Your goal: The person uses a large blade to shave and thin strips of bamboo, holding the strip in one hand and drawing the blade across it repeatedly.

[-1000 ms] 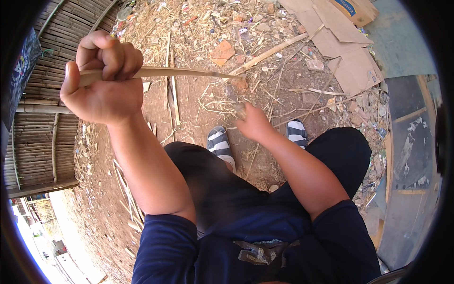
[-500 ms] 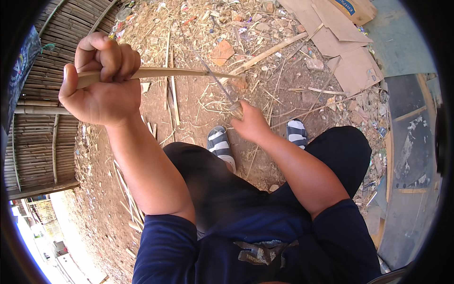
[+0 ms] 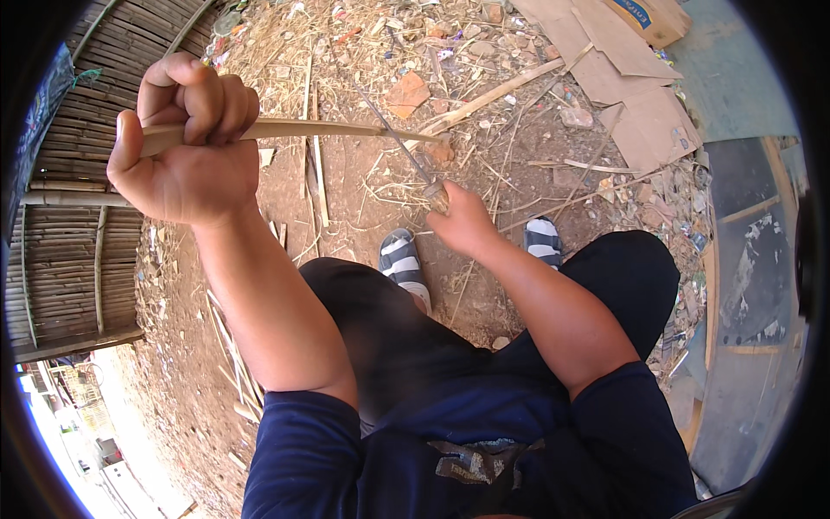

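Wooden strip braced crosswise at your left, long knife angled over its outer end.
The littered dirt ground (image 3: 186, 372) spreads beneath you, the bamboo wall (image 3: 65, 268) standing off to your left; your feet are planted apart, probably for balance. The wooden strip (image 3: 303, 129) runs sideways above the ground from your left hand (image 3: 194, 169), likely gripped at one end so its slimmer end hangs free. The knife (image 3: 405, 154) slants across that free part, well away from your left fingers, which seems the safer spot; whether blade and wood touch, I can't tell. Your right hand (image 3: 462, 223) is closed round the handle (image 3: 437, 199), its fingertips mostly hidden. Your left fingers curl tightly over the strip, pressing it to your upturned palm, while the thumb sticks out, apparently not needed for the hold.
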A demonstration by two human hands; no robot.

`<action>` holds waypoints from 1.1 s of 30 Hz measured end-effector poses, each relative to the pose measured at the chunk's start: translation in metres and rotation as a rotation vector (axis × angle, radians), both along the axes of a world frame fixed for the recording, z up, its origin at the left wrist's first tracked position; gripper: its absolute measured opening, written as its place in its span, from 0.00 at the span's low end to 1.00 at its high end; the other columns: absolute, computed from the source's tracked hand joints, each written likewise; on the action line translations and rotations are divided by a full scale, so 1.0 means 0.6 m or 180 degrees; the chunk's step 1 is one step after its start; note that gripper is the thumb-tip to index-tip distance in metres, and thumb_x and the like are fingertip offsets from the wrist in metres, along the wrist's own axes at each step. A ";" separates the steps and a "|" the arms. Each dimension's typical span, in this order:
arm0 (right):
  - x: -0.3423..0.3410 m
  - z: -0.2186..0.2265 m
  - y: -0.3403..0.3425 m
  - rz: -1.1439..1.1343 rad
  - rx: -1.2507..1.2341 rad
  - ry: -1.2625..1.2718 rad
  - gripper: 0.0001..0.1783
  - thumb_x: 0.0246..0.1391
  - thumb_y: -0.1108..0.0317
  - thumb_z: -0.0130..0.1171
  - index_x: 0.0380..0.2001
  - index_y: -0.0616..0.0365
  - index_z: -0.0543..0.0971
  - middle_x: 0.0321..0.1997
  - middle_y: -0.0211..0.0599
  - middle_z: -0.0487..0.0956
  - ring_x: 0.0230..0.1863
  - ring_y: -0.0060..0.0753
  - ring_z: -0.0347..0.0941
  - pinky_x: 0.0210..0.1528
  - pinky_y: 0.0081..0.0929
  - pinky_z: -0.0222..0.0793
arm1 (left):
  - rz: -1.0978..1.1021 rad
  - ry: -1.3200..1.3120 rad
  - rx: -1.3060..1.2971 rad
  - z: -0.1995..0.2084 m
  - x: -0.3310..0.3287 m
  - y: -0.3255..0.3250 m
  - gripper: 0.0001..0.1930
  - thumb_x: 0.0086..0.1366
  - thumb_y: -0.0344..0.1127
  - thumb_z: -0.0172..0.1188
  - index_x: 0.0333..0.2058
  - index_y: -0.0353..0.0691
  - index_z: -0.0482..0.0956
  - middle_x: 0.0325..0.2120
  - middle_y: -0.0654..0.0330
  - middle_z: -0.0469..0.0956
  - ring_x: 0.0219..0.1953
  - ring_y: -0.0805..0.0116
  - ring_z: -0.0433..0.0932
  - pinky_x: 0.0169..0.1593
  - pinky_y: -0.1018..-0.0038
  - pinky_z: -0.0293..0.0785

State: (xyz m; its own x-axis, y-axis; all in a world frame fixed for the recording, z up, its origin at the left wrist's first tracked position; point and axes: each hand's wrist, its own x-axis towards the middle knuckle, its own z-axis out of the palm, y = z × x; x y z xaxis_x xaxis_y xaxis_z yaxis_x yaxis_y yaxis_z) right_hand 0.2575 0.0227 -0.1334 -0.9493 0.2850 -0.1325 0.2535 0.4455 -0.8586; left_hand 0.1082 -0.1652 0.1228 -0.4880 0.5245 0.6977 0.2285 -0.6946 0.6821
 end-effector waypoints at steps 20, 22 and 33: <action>-0.022 0.073 0.001 -0.0481 -0.2058 0.0044 0.20 0.55 0.62 0.64 0.47 0.61 0.76 0.28 0.33 0.77 0.20 0.24 0.72 0.23 0.27 0.69 | 0.0166 0.0117 0.0169 0.027 0.034 -0.024 0.25 0.68 0.55 0.51 0.41 0.35 0.80 0.14 0.68 0.56 0.19 0.74 0.52 0.27 0.72 0.48; -0.027 0.111 -0.002 -0.0700 -0.2165 0.0387 0.20 0.57 0.59 0.66 0.47 0.60 0.76 0.28 0.30 0.76 0.20 0.22 0.71 0.21 0.24 0.68 | 0.0066 0.0237 0.0180 0.037 0.050 -0.025 0.23 0.69 0.54 0.51 0.42 0.37 0.80 0.15 0.69 0.56 0.19 0.74 0.53 0.27 0.72 0.48; -0.035 0.211 -0.004 -0.1453 -0.2860 0.1160 0.28 0.66 0.46 0.62 0.55 0.59 0.72 0.48 0.44 0.82 0.45 0.24 0.77 0.26 0.22 0.69 | -0.0088 0.0284 0.0724 0.048 0.108 -0.030 0.21 0.74 0.56 0.46 0.36 0.42 0.72 0.13 0.71 0.55 0.16 0.76 0.51 0.23 0.72 0.49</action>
State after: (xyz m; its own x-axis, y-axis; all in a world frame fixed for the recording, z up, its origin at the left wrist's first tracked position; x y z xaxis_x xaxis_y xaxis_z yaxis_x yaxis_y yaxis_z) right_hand 0.2367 0.0206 -0.0066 -0.8023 0.5623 -0.2005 -0.1016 -0.4595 -0.8823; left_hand 0.1731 -0.1833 0.1514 -0.4068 0.3613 0.8390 0.2597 -0.8348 0.4854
